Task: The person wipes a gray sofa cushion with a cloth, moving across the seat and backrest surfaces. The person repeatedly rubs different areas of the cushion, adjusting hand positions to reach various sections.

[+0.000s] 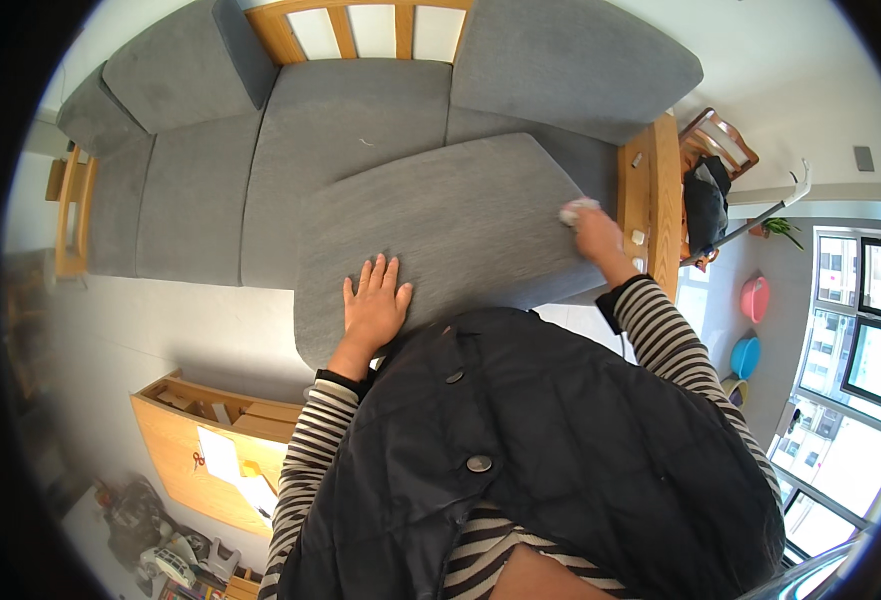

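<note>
A large grey fabric cushion [440,225] lies at a slant before me, its far part over the seat of the grey sofa [350,105]. My left hand [374,307] rests flat on the cushion's near left part, fingers spread, holding nothing. At the cushion's right edge, my right hand [599,238] is closed on a small whitish and pink cloth-like thing [580,211], which is blurred and partly hidden by the fingers. A small light thread [366,142] lies on the sofa seat beyond the cushion.
Grey back cushions [575,67] lean at the sofa's rear. A wooden armrest [664,202] bounds the right side, with a wooden chair [719,142] and a grey pole beyond. At lower left stands a wooden table [185,457] bearing scissors [198,460] and papers.
</note>
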The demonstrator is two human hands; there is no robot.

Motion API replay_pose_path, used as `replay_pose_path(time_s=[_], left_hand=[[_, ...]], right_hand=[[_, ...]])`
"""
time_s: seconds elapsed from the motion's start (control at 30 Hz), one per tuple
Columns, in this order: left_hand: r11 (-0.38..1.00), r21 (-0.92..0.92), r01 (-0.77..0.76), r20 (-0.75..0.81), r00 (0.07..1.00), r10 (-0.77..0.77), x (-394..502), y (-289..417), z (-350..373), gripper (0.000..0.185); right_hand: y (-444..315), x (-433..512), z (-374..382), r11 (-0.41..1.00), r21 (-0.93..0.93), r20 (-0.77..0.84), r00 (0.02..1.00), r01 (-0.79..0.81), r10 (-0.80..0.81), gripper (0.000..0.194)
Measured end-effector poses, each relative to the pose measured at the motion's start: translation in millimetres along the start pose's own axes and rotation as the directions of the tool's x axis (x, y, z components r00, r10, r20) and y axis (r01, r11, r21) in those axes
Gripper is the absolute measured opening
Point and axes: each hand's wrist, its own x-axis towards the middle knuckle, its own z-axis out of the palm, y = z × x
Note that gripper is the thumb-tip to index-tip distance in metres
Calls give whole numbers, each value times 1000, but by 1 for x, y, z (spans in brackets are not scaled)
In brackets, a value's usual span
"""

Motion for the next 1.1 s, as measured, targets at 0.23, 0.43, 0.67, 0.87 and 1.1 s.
replay_pose_path(time_s=[0.23, 0.43, 0.67, 0.87, 1.1], left_hand=[[1000, 0, -29, -12, 1000, 29, -13, 0, 23, 63], [998, -52, -39, 46, 998, 42, -27, -1, 45, 69], [998, -61, -9, 129, 992, 16, -42, 4, 68, 73], [996, -85, 10, 201, 980, 7, -47, 7, 80, 75], [994, -107, -30, 363, 930, 67, -41, -9, 64, 77]], right_hand=[[-169, -39, 50, 444, 346, -86, 499, 827, -862, 38], [-85, -22, 70, 534, 174, -252, 561, 828, -788, 39], [44, 14, 73, 969, 50, -42, 970, 242, -240, 42], [-69, 14, 111, 936, 256, -101, 969, 243, -224, 32], [-181, -29, 134, 502, 360, -149, 579, 787, -802, 46]])
